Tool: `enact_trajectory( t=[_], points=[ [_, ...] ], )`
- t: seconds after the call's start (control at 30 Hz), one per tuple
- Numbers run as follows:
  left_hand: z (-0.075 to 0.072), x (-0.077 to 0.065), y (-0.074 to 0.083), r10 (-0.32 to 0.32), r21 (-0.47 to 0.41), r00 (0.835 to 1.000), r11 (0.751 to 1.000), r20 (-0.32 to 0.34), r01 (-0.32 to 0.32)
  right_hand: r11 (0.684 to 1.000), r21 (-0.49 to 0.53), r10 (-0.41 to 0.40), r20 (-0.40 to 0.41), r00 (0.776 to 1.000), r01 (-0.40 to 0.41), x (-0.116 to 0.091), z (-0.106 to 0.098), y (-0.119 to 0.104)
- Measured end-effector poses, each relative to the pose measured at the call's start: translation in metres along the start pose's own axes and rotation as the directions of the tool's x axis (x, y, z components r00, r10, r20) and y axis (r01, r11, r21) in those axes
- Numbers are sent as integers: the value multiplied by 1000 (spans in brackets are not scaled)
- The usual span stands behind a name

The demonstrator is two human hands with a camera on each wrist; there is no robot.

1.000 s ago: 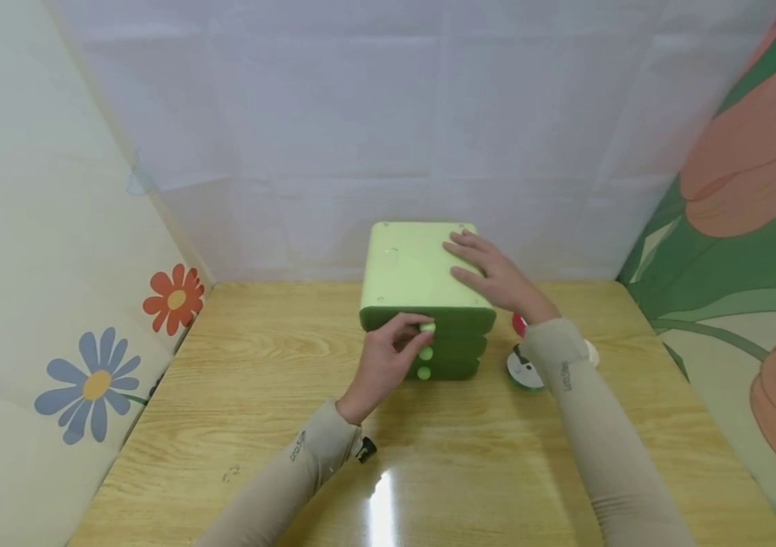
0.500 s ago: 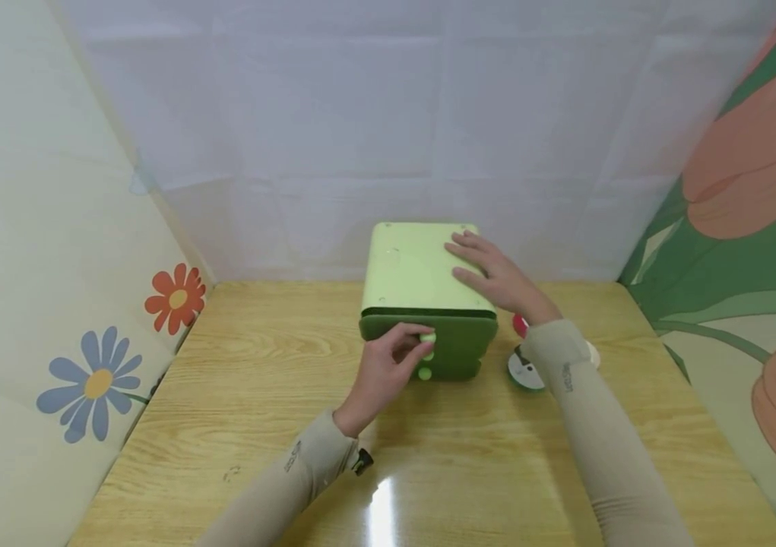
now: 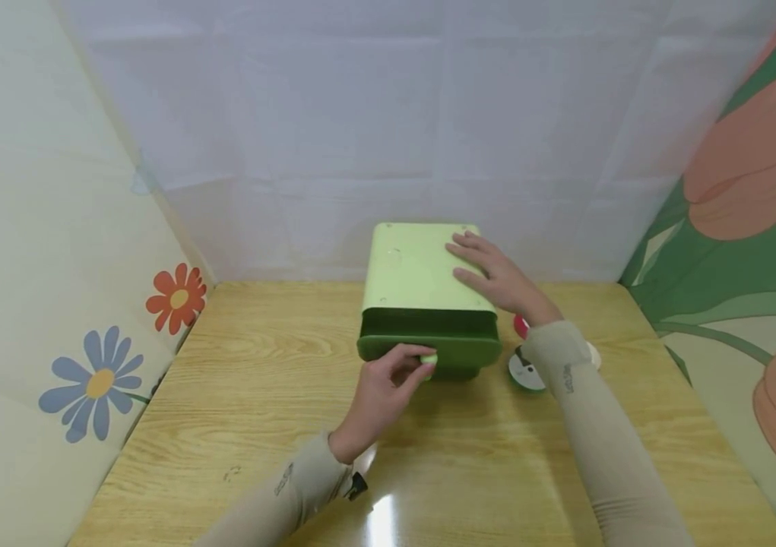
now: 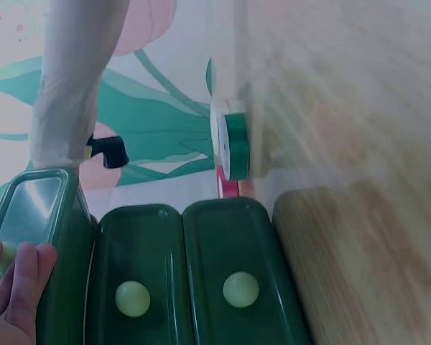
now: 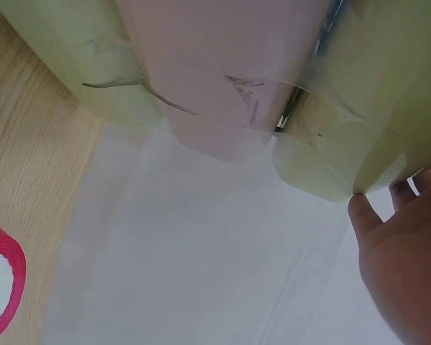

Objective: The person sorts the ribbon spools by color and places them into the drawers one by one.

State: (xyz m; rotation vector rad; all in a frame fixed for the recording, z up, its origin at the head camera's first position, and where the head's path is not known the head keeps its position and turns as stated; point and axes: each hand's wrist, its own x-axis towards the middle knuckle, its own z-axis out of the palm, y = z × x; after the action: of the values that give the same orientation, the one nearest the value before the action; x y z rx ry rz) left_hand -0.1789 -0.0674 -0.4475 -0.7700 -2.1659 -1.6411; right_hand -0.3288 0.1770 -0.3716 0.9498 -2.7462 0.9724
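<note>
A small drawer cabinet [image 3: 415, 266] with a light green top stands on the table near the back wall. Its dark green top drawer [image 3: 466, 352] is slid partway out, showing a dark gap behind the front. My left hand [image 3: 375, 399] pinches that drawer's round light green knob [image 3: 430, 358] between thumb and fingers. In the left wrist view, the two lower drawers sit closed, each with a pale knob [image 4: 241, 289]. My right hand [image 3: 505, 282] rests with spread fingers on the right side of the cabinet's top. The drawer's inside is mostly hidden.
Right of the cabinet lies a green-edged roll with a white face [image 3: 527, 374], partly under the right sleeve. A red ribbon roll [image 5: 3, 284] stands behind it, and a whitish round thing [image 3: 593, 355] shows past the sleeve. Walls border the wooden table [image 3: 278, 342].
The top drawer has slid out toward me from its closed position, with my left hand moving back and down along with its knob. The right hand has stayed on the cabinet top.
</note>
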Motion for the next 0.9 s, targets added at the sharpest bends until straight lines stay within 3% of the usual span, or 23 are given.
enact_trajectory(
  t=[0.63,0.9],
  points=[
    [4,-30,13,72,36,997,997,-9,-72,999,29,20,9,1000,-20,-1,2,-4],
    [8,-35,16,99,30,995,995,-16,-99,1000,28,12,3,1000,-12,-2,0,-2]
  ],
)
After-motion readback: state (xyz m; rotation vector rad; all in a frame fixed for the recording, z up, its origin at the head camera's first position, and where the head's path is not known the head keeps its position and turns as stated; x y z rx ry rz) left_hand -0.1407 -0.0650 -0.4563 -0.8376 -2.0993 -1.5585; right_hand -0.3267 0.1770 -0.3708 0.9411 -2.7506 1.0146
